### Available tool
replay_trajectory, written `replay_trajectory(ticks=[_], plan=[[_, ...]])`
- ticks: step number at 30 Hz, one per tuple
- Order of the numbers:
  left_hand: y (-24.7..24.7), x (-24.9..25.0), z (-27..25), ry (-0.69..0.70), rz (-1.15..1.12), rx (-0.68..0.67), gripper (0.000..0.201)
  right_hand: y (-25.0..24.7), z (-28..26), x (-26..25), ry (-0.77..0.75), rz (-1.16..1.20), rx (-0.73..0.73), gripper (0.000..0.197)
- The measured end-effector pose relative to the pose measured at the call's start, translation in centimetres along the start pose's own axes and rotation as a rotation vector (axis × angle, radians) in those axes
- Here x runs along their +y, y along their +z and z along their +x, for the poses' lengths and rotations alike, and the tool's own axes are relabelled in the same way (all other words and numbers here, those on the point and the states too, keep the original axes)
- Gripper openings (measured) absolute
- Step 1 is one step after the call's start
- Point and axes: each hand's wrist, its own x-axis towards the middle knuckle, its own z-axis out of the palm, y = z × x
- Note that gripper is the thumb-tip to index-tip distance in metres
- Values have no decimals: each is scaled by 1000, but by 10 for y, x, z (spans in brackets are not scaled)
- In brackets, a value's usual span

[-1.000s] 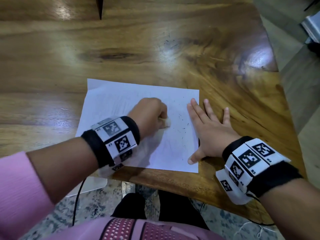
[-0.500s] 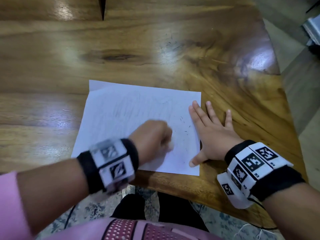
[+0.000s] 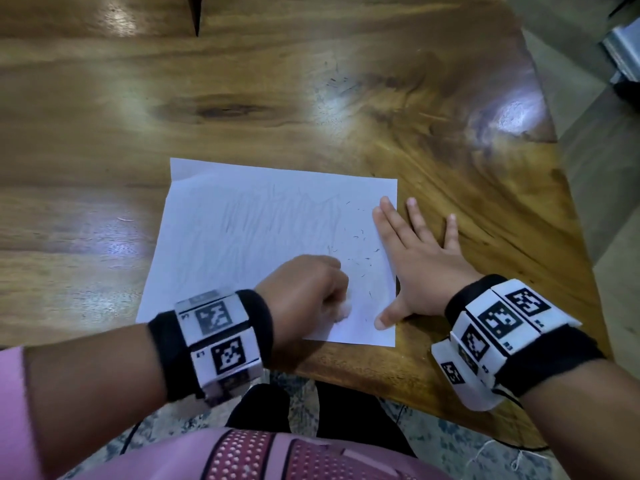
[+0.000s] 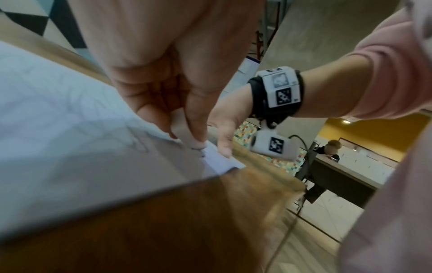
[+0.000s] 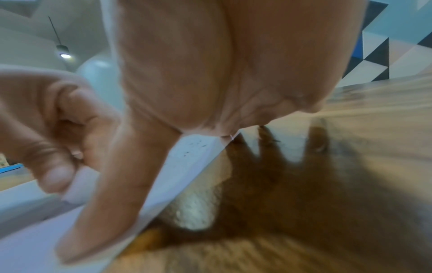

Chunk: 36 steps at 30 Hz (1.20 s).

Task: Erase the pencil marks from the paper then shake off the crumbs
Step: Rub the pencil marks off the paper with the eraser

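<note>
While the left hand (image 3: pixel 308 289) pinches the eraser (image 3: pixel 344 310) onto the paper (image 3: pixel 242 237) at the surface's (image 3: pixel 346 98) near edge, the flat, open right hand (image 3: pixel 415 261) pins only its margin; hard rubbing could crumple it.

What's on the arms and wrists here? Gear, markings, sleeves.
Each wrist wears a black band carrying white blocks printed with black square markers: left wristband, right wristband. A small white camera hangs under the right band, with a thin dark cable. Pink sleeve pushed up the left forearm.
</note>
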Motion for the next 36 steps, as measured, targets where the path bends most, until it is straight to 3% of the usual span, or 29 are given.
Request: replay_trajectory(ticks=[6, 8, 12, 17, 20, 24, 32, 36], plan=[[-24, 4, 58, -55, 81, 106, 12, 1, 0, 0, 5, -6, 17, 149], [-17, 2, 41, -17, 110, 72, 4, 1, 1, 1, 3, -7, 19, 149], [0, -8, -5, 7, 23, -43, 13, 2, 1, 1, -5, 2, 27, 149], [-33, -28, 18, -85, 61, 228, 13, 1, 0, -1, 2, -44, 66, 147], [-36, -32, 21, -127, 21, 233, 16, -4, 1, -4, 8, -46, 103, 143], [-31, -33, 19, -150, -12, 254, 16, -16, 13, -13, -21, 34, 261, 130], [-23, -34, 10, -157, -44, 215, 13, -17, 25, -18, -67, 11, 328, 128], [-45, -29, 32, -194, -34, 255, 13, -15, 27, -18, -76, 29, 339, 129]])
